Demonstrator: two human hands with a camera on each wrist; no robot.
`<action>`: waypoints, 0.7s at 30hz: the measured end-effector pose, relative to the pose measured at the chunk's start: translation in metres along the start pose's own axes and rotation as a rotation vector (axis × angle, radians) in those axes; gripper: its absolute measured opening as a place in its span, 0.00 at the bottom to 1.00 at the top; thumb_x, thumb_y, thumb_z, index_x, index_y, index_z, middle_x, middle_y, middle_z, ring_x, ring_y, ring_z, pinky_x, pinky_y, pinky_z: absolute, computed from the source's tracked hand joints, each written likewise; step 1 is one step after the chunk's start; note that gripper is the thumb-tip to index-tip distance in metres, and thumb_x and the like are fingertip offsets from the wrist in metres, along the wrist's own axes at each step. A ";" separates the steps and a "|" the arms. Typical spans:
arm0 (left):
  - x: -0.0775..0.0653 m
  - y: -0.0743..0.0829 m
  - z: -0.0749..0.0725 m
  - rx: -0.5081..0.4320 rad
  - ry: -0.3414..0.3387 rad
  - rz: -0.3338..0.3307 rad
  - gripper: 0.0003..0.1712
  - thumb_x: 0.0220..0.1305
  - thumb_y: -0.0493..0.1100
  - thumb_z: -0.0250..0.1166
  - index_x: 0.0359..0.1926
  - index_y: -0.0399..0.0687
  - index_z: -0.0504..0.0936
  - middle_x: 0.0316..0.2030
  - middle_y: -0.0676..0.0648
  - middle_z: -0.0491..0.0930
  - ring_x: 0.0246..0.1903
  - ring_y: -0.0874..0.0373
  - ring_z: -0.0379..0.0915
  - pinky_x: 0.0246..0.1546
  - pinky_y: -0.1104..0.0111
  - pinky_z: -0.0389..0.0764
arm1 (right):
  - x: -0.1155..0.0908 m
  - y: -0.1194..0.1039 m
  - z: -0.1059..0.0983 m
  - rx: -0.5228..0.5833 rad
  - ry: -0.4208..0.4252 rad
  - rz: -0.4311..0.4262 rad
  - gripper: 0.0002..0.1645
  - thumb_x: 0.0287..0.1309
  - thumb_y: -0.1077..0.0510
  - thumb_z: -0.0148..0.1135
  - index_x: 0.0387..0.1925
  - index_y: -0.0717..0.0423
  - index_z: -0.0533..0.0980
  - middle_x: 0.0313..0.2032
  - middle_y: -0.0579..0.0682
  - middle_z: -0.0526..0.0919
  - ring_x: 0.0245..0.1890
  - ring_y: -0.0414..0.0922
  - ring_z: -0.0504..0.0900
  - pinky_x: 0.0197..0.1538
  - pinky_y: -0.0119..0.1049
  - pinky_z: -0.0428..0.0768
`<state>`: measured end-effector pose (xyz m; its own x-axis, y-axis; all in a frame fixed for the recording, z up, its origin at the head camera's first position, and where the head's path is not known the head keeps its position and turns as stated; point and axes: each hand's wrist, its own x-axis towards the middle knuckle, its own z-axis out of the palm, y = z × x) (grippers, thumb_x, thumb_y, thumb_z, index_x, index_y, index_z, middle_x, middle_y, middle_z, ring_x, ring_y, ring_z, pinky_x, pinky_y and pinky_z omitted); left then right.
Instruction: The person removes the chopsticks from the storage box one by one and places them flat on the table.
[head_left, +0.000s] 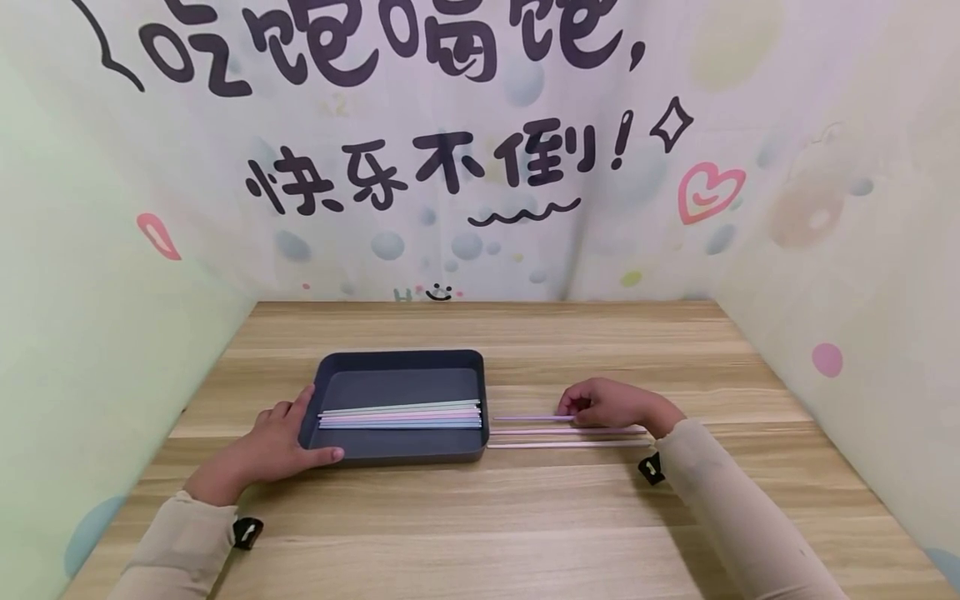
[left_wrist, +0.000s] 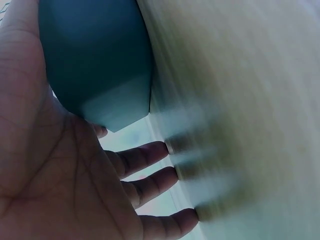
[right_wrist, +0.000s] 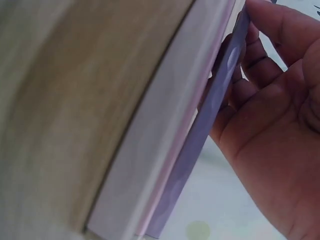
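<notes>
A dark grey rectangular tray (head_left: 405,387) lies on the table, holding several pastel chopsticks (head_left: 401,416) side by side. My left hand (head_left: 272,447) rests against its left end, thumb by the front rim; in the left wrist view, three outstretched fingers (left_wrist: 152,187) reach down to the tabletop beside the tray (left_wrist: 100,60). To the right of the tray, my right hand (head_left: 611,404) pinches a purple chopstick (head_left: 528,417) between thumb and fingers. Nearer me, a pink chopstick (head_left: 525,432) and a whitish one (head_left: 562,445) lie parallel to it.
The wood-grain table (head_left: 465,525) meets a printed backdrop (head_left: 420,242) at its far edge. Pale walls stand along the left and right sides. Black wrist straps (head_left: 651,468) show at both sleeves.
</notes>
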<state>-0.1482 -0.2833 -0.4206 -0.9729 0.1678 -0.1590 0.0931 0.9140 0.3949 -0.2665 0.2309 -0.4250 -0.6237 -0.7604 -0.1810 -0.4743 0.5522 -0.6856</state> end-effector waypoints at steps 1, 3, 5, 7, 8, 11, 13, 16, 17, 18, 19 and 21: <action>0.000 0.000 0.000 0.000 0.001 0.000 0.72 0.53 0.72 0.68 0.75 0.28 0.41 0.62 0.16 0.55 0.60 0.19 0.52 0.53 0.34 0.66 | 0.000 0.001 0.000 -0.001 0.000 0.001 0.10 0.63 0.68 0.60 0.41 0.52 0.81 0.30 0.45 0.78 0.32 0.42 0.74 0.39 0.34 0.72; 0.000 0.001 0.000 0.000 0.001 0.000 0.72 0.53 0.72 0.68 0.75 0.28 0.41 0.62 0.16 0.55 0.60 0.19 0.52 0.53 0.34 0.66 | 0.000 0.002 0.001 -0.005 0.000 0.001 0.10 0.63 0.68 0.60 0.41 0.52 0.82 0.30 0.44 0.78 0.32 0.42 0.74 0.39 0.34 0.73; 0.000 0.001 0.000 0.003 0.003 0.002 0.72 0.53 0.73 0.68 0.75 0.28 0.41 0.62 0.16 0.55 0.60 0.19 0.52 0.53 0.34 0.66 | 0.001 0.003 0.001 -0.016 0.001 0.000 0.11 0.63 0.68 0.60 0.40 0.52 0.82 0.30 0.44 0.78 0.32 0.41 0.74 0.39 0.34 0.73; 0.000 0.001 0.001 0.005 0.004 0.003 0.72 0.53 0.73 0.68 0.75 0.28 0.41 0.61 0.16 0.56 0.60 0.19 0.52 0.53 0.35 0.66 | 0.001 0.004 0.002 -0.026 0.001 -0.002 0.11 0.63 0.68 0.60 0.40 0.51 0.82 0.30 0.43 0.78 0.32 0.41 0.74 0.39 0.35 0.73; 0.000 0.000 0.001 0.006 0.004 0.002 0.72 0.53 0.73 0.68 0.75 0.27 0.41 0.61 0.16 0.56 0.60 0.19 0.52 0.53 0.35 0.66 | 0.001 0.004 0.002 -0.030 0.000 -0.002 0.11 0.63 0.68 0.60 0.40 0.51 0.81 0.29 0.43 0.78 0.32 0.41 0.74 0.40 0.35 0.73; 0.001 -0.001 0.001 0.007 0.007 0.005 0.72 0.53 0.73 0.68 0.75 0.27 0.41 0.61 0.16 0.56 0.60 0.19 0.52 0.53 0.35 0.66 | 0.002 0.003 0.002 -0.034 -0.005 -0.001 0.11 0.63 0.68 0.60 0.40 0.50 0.81 0.29 0.42 0.77 0.32 0.40 0.74 0.40 0.35 0.73; 0.001 -0.001 0.001 0.006 0.010 0.009 0.72 0.53 0.72 0.68 0.75 0.27 0.41 0.61 0.16 0.56 0.60 0.19 0.52 0.53 0.35 0.65 | 0.002 0.003 0.002 -0.033 -0.009 0.002 0.11 0.63 0.68 0.60 0.40 0.50 0.81 0.29 0.42 0.77 0.32 0.40 0.74 0.40 0.35 0.73; 0.001 -0.001 0.002 0.004 0.012 0.014 0.71 0.53 0.72 0.68 0.75 0.27 0.41 0.61 0.16 0.56 0.60 0.19 0.52 0.53 0.35 0.65 | 0.001 0.002 0.002 -0.034 -0.012 0.000 0.11 0.62 0.69 0.60 0.40 0.51 0.81 0.30 0.41 0.77 0.33 0.40 0.74 0.41 0.35 0.73; 0.001 -0.001 0.002 0.004 0.012 0.015 0.71 0.53 0.72 0.68 0.75 0.27 0.41 0.61 0.16 0.56 0.60 0.18 0.52 0.53 0.35 0.65 | 0.001 0.002 0.002 -0.036 -0.013 -0.003 0.11 0.62 0.69 0.60 0.41 0.51 0.81 0.30 0.41 0.77 0.33 0.40 0.74 0.41 0.34 0.73; 0.001 -0.002 0.002 0.004 0.012 0.015 0.71 0.53 0.72 0.68 0.75 0.28 0.41 0.61 0.16 0.56 0.60 0.18 0.52 0.53 0.35 0.65 | 0.001 0.002 0.002 -0.037 -0.014 -0.009 0.11 0.62 0.69 0.60 0.41 0.52 0.81 0.31 0.41 0.77 0.33 0.39 0.74 0.41 0.34 0.73; 0.001 -0.002 0.002 0.004 0.011 0.014 0.71 0.53 0.72 0.68 0.75 0.28 0.41 0.61 0.16 0.56 0.60 0.18 0.52 0.53 0.35 0.65 | 0.001 0.003 0.002 -0.036 -0.015 -0.016 0.11 0.62 0.69 0.60 0.41 0.52 0.81 0.31 0.41 0.77 0.34 0.39 0.74 0.41 0.35 0.74; 0.001 -0.003 0.003 0.003 0.010 0.013 0.72 0.53 0.72 0.67 0.75 0.28 0.41 0.61 0.16 0.56 0.60 0.18 0.52 0.53 0.35 0.65 | 0.002 0.003 0.001 -0.035 -0.015 -0.027 0.10 0.62 0.69 0.60 0.41 0.53 0.80 0.31 0.41 0.77 0.34 0.39 0.74 0.41 0.34 0.74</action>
<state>-0.1487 -0.2845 -0.4242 -0.9738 0.1756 -0.1447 0.1061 0.9129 0.3941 -0.2680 0.2308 -0.4279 -0.6011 -0.7800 -0.1740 -0.5122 0.5431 -0.6653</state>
